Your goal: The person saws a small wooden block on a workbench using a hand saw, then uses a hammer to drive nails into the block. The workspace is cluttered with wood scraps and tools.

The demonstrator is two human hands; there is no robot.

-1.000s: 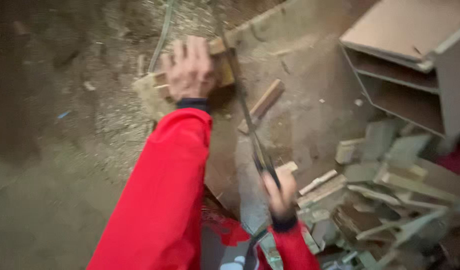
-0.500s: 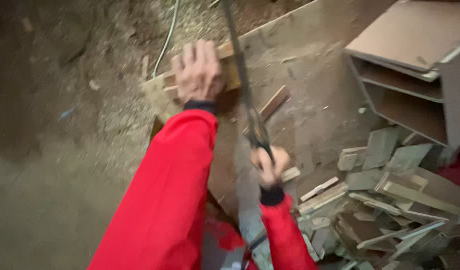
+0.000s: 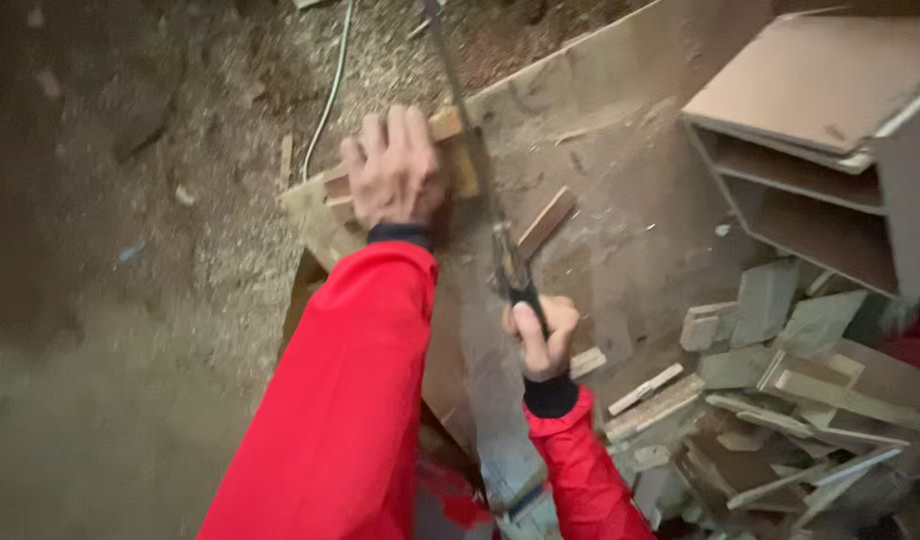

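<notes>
My left hand [image 3: 392,168] presses flat on a wooden piece [image 3: 450,125] that lies across the corner of a dusty board [image 3: 600,90]. My right hand [image 3: 542,335] grips the dark handle of a hand saw [image 3: 480,170]. The saw's thin blade runs up and away from that hand, crossing the wooden piece just right of my left fingers. Both arms wear red sleeves with dark cuffs.
A small wood offcut [image 3: 546,222] lies on the board near the saw. A heap of cut wood scraps [image 3: 780,400] fills the lower right. An open wooden cabinet [image 3: 820,150] stands at the upper right. A pale cable [image 3: 332,90] crosses the sawdust-covered ground.
My right hand has pushed the saw forward, moving up toward the wooden piece. My left hand stays pressed on the wood.
</notes>
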